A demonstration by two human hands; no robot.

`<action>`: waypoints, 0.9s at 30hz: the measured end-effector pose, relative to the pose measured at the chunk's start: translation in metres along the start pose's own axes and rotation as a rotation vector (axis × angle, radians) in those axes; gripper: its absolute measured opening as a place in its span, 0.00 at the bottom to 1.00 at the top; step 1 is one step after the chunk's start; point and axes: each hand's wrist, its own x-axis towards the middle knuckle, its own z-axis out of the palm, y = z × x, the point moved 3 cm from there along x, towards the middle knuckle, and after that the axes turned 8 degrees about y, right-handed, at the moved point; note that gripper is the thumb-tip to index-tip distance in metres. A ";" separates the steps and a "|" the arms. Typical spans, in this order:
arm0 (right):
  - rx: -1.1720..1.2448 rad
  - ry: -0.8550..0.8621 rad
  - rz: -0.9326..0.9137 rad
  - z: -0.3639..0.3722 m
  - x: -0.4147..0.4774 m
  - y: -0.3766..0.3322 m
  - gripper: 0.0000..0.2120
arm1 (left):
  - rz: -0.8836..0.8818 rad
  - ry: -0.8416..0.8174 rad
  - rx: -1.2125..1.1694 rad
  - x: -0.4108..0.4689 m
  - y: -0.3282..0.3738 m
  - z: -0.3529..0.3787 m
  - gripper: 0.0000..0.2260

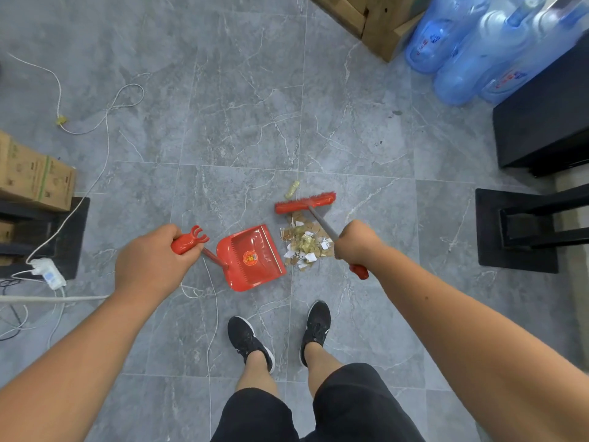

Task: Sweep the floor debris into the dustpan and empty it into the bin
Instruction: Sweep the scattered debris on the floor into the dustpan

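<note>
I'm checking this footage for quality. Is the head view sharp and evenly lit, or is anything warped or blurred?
Head view: even, soft light with faint shadows; the debris and dustpan are sharp; wide-angle warp bends the tile lines and stretches the forearms; the water bottles at the corner look smeared.

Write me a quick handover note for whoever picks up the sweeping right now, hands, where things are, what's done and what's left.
Left hand: closed on the red dustpan handle; the pan sits on the floor, mouth facing the pile.
Right hand: closed on the broom shaft; the head is on the floor just beyond the pile.
Debris pile: paper scraps beside the pan's lip, none inside yet. One stray scrap lies beyond the broom head.
Done: debris gathered.
Left: sweep it in, fetch the stray, empty into the bin, which is not in view.
</note>
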 end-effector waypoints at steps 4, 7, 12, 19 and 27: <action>0.094 0.011 0.016 0.011 -0.017 0.018 0.05 | -0.003 -0.007 -0.009 0.002 0.004 -0.002 0.14; 0.143 0.044 0.001 0.015 -0.018 0.012 0.06 | -0.006 -0.006 -0.009 0.004 0.003 -0.004 0.14; 0.112 0.091 -0.048 0.012 0.013 -0.019 0.11 | -0.014 0.018 -0.010 0.003 -0.001 -0.006 0.15; 0.026 0.073 0.019 0.023 0.034 -0.025 0.06 | -0.018 0.028 -0.024 0.001 -0.011 -0.007 0.15; 0.087 -0.039 0.071 0.035 -0.012 0.023 0.10 | -0.050 0.012 -0.019 0.001 -0.018 -0.018 0.13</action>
